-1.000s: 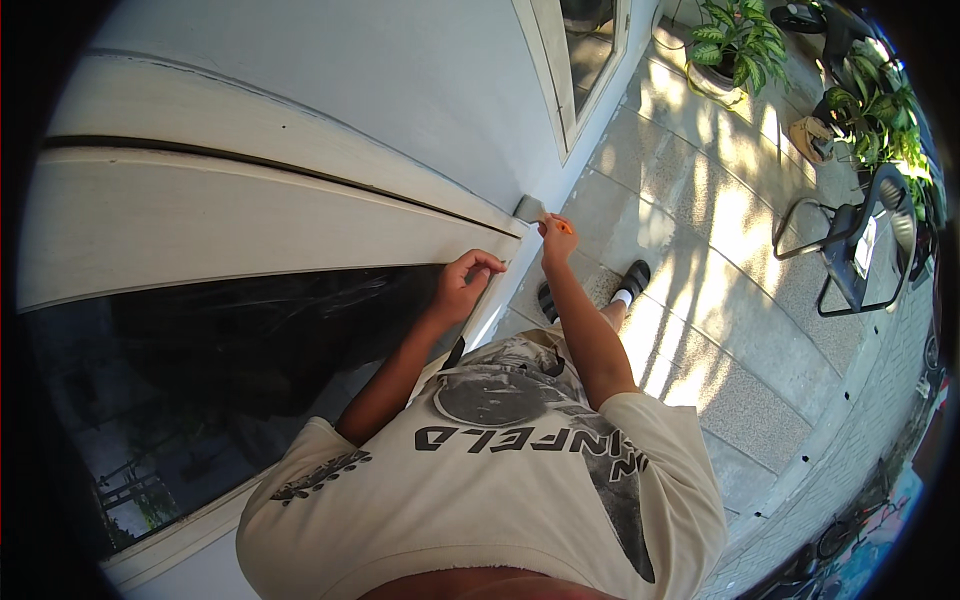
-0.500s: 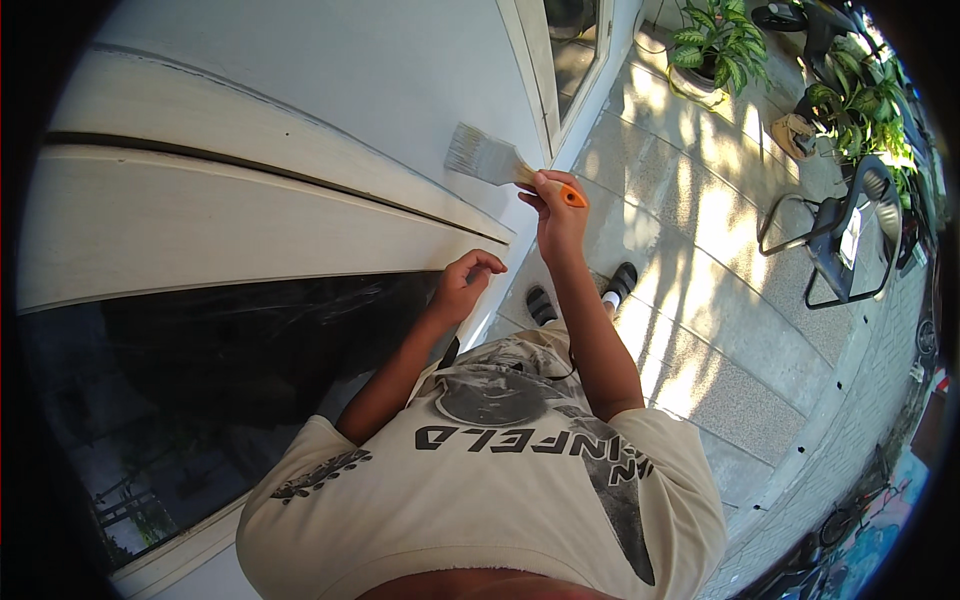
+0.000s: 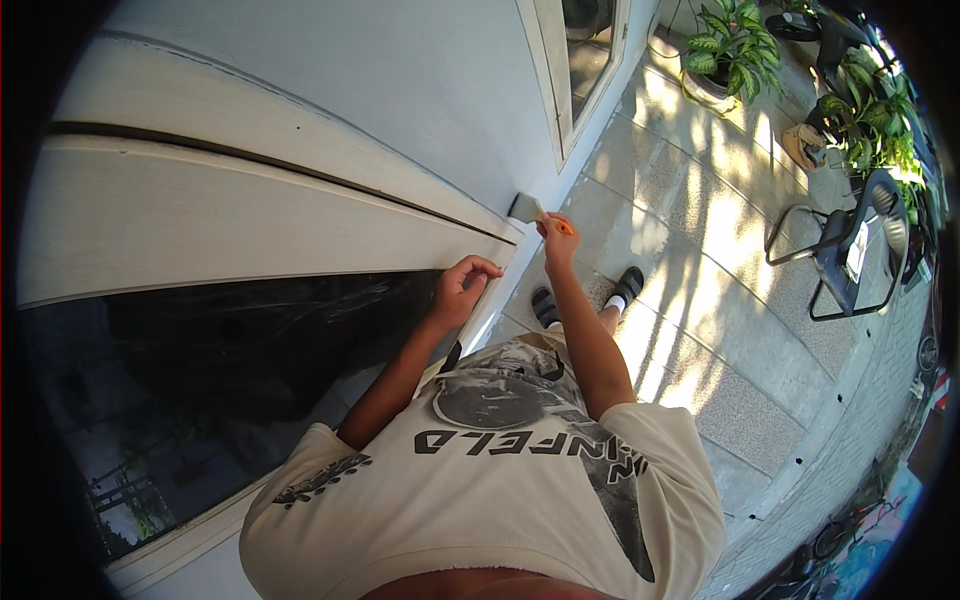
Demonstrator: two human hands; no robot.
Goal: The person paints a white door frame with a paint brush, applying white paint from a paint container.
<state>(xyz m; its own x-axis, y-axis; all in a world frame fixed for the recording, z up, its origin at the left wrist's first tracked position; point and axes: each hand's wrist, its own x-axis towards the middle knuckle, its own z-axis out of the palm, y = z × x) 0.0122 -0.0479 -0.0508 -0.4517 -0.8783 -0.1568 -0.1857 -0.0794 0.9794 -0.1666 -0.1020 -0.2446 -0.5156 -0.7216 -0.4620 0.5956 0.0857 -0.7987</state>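
Note:
My right hand (image 3: 558, 233) is closed round the orange handle of a flat paintbrush (image 3: 527, 209). The brush is turned toward the wall (image 3: 430, 90), its bristle end at the wall's lower part beside the end of the white window frame (image 3: 300, 210). Seen nearly edge-on, the bristles seem to touch the painted surface. My left hand (image 3: 466, 290) holds nothing; its fingers are loosely bent with the thumb apart, and the fingertips are by the right-hand edge of the frame, above the dark glass (image 3: 250, 350).
A second framed window (image 3: 590, 60) is at the top. On the tiled floor (image 3: 690, 270) stand a potted leafy plant (image 3: 710, 85) and a black metal chair (image 3: 845, 250). A tan bag-like object (image 3: 803, 147) lies behind the chair. My sandalled feet (image 3: 628, 285) are below my right arm.
My right hand has moved down toward me with the paintbrush, whose broad face has turned nearly edge-on. My left hand's fingers are bent a little more at the frame edge.

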